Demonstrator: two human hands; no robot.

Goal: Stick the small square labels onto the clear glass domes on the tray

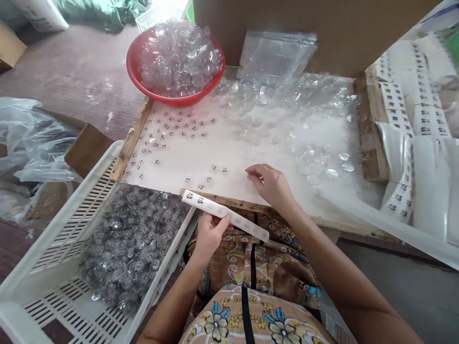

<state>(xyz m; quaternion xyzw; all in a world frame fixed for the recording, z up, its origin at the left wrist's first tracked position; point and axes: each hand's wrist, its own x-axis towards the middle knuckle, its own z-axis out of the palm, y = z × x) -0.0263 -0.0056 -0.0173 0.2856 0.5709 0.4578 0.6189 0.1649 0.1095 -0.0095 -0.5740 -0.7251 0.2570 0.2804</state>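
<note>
My left hand (211,234) is closed round a white strip of panda stickers (247,223), in front of the wooden-edged board. Dark panda prints show at the strip's left end; the rest looks blank or faint. Over the white board (179,155), my right hand (272,184) is pinched, thumb to forefinger; whatever lies in the pinch is too small to make out. Several clear discs with panda prints (188,126) are scattered on the board's left side. Plain clear discs (308,155) spread over its right and back.
A red bowl (172,101) heaped with clear discs stands at the back left. Below left, a white slotted crate (57,248) holds many printed discs. More sticker strips (428,105) lie at the right. A clear plastic bag (276,55) leans against a brown cardboard panel (344,38).
</note>
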